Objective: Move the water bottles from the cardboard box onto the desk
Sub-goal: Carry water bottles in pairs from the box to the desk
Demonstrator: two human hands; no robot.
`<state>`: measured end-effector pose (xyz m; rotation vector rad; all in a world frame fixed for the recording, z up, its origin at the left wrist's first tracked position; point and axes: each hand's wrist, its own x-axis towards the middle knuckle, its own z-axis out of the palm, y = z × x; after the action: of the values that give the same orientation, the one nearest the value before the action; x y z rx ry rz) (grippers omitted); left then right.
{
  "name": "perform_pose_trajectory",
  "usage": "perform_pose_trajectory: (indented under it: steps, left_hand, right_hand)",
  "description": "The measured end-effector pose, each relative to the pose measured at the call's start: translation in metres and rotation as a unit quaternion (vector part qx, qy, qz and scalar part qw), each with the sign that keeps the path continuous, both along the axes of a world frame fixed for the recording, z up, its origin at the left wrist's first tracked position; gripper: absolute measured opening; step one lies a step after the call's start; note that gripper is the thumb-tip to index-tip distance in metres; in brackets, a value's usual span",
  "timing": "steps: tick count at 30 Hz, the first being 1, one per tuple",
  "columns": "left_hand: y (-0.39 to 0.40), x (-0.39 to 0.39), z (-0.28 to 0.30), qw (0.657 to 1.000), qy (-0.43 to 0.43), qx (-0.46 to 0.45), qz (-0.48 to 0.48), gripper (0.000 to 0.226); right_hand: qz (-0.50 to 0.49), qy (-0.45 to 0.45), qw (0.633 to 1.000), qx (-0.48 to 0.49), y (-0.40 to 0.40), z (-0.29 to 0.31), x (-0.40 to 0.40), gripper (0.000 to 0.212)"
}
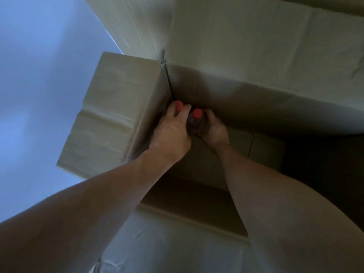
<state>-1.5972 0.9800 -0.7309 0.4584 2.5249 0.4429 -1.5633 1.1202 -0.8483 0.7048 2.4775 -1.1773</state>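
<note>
Our left fingers (182, 110) curl round the neck of one water bottle, two of them straddling its red cap (179, 106), so the left hand (173, 131) grips that bottle just under the top. Our right fingers (211, 117) wrap the dark shoulder of a second bottle (195, 125), whose red cap (197, 113) stands free above the right hand (213, 131). The two hands are close together, the thumb side of the left one almost touching the second bottle.

Both bottles stand deep inside the cardboard box (118, 119), in its far left corner, where the left wall meets the far wall along a dark seam. Of the left bottle we see little more than the cap; the body is hidden by the hand and the shade. The right bottle looks dark and clear-sided, though the blur and dim light keep us from reading any label.

The left wall stands just beside the left hand, and the far wall rises close behind both caps. To the right the box floor runs off into shadow, with open room there. The flaps are folded outward on the left, far and near sides, so the mouth stands open above our forearms. Beyond the left flap lies a pale bluish surface (29, 75).
</note>
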Motion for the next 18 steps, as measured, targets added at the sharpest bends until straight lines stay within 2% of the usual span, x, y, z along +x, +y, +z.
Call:
perform_pose_trajectory:
  steps: [8, 14, 18]
  left_hand:
    - [-0.002, -0.002, -0.004, 1.000, 0.002, -0.004, -0.005, 0.076]
    - [0.004, 0.000, -0.008, 0.999, -0.012, -0.052, -0.007, 0.083]
    - [0.015, 0.000, -0.013, 0.997, -0.001, -0.075, -0.007, 0.088]
  right_hand:
    - [-0.062, 0.042, 0.997, -0.019, -0.018, -0.010, -0.008, 0.054]
    - [-0.090, 0.030, 0.995, -0.017, -0.007, -0.004, 0.008, 0.052]
    - [-0.097, -0.015, 0.995, -0.005, 0.014, 0.000, 0.040, 0.054]
